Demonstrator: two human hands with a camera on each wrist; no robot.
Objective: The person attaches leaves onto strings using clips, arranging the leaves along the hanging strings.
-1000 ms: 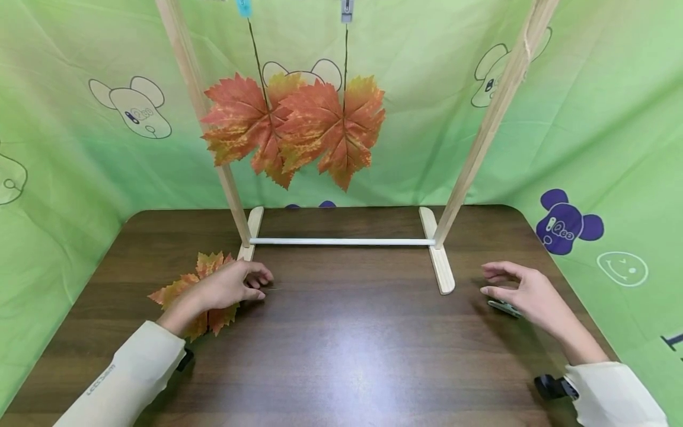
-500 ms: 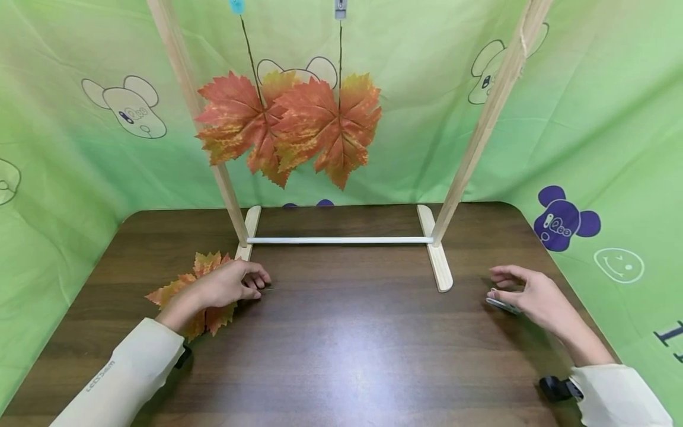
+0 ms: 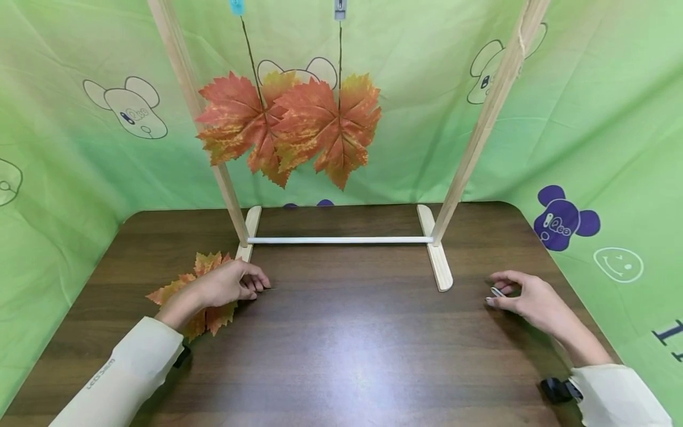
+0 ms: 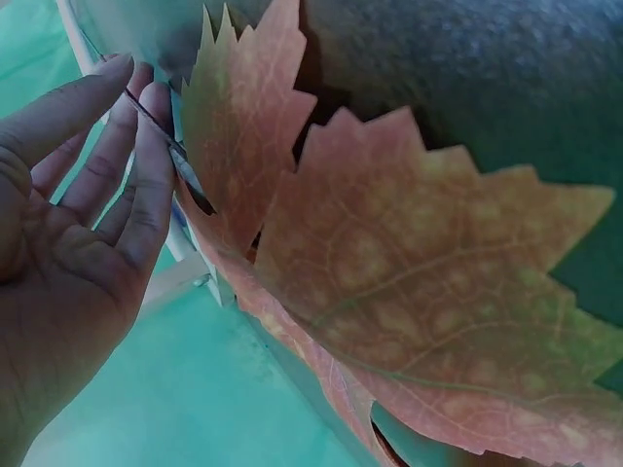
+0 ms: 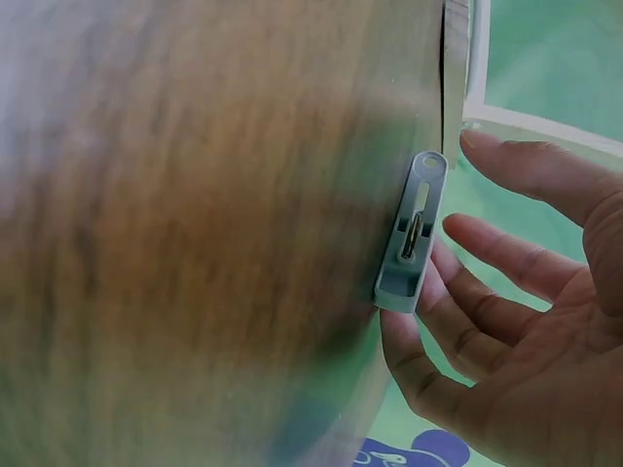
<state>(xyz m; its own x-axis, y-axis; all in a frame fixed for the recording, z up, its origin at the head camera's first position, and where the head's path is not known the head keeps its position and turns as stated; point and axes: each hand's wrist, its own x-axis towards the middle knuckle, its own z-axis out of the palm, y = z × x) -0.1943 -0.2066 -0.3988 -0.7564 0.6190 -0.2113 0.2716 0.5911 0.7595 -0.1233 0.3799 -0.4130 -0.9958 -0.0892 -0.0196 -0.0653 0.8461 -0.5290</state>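
Observation:
My left hand (image 3: 226, 284) pinches the thin stem (image 4: 146, 112) of an orange-red artificial maple leaf (image 4: 389, 253), which lies at the left of the table under my wrist. At the right, my right hand (image 3: 525, 296) has a grey plastic clothespin (image 5: 413, 233) with a metal spring between thumb and fingers. The fingers curl behind the clothespin, tilted close over the table, while the thumb is near its upper end. Two more maple leaves (image 3: 341, 127) hang overlapping at the back, their stems in a blue clothespin (image 3: 237, 6) and a grey hanging clothespin (image 3: 340, 9).
A wooden frame stands on the brown table (image 3: 341, 344), with a left post (image 3: 229, 190), a right post (image 3: 480, 136) and a white crossbar (image 3: 341, 240) low between them. Its right foot (image 3: 440, 267) points toward me. A green patterned cloth (image 3: 416, 148) surrounds the table.
My right fingers have closed in on the grey clothespin, and it has tilted up from lying on the table. The left hand stays at the leaf stem. The head view has shifted slightly.

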